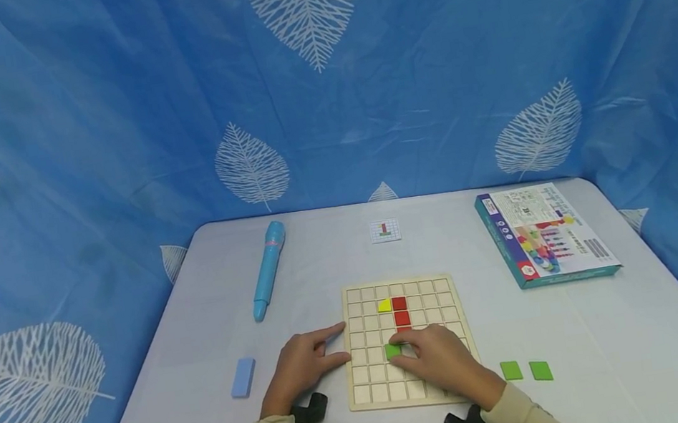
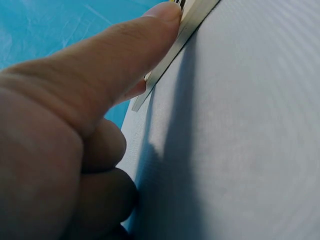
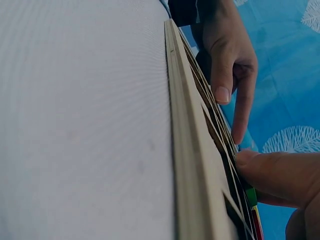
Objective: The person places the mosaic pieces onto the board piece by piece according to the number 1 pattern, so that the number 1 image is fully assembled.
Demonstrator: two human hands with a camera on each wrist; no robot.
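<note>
Green tile [image 1: 392, 351] half hidden under right hand [image 1: 439, 360].

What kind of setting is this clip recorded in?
Likely a staged tabletop recording booth, not a lived-in room: a white table hemmed in by a blue leaf-print curtain, bearing only a wooden grid board, its game box and a blue pen.
</note>
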